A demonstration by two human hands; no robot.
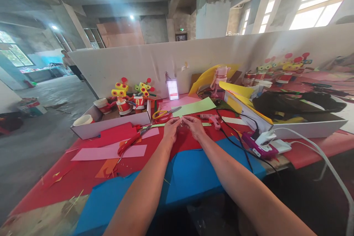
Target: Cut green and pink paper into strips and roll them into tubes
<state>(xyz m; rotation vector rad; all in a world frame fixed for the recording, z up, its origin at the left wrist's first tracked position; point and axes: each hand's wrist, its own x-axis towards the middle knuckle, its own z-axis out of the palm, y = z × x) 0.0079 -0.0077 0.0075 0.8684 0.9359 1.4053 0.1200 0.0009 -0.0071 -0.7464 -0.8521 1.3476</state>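
Over the red-covered table point(177, 143), my left hand point(172, 129) and my right hand point(194, 127) meet with fingertips pinched close together. Something small and pale may be between them, too small to make out. Just beyond the fingers lie yellow-handled scissors point(160, 114) and a light green paper sheet point(195, 107). A pink glue gun point(212, 120) rests right of my right hand. Red-handled scissors point(129, 143) lie to the left on pink paper strips point(109, 153). Blue paper point(193, 171) spreads beneath my forearms.
A box point(113, 125) at the left holds paper-cup robot figures point(123, 103) and cups. At the right stand a purple power strip point(260, 145) with cables, another box point(306, 127) holding a black bag point(298, 101), and a pink bottle point(220, 79). A white partition point(132, 61) runs behind.
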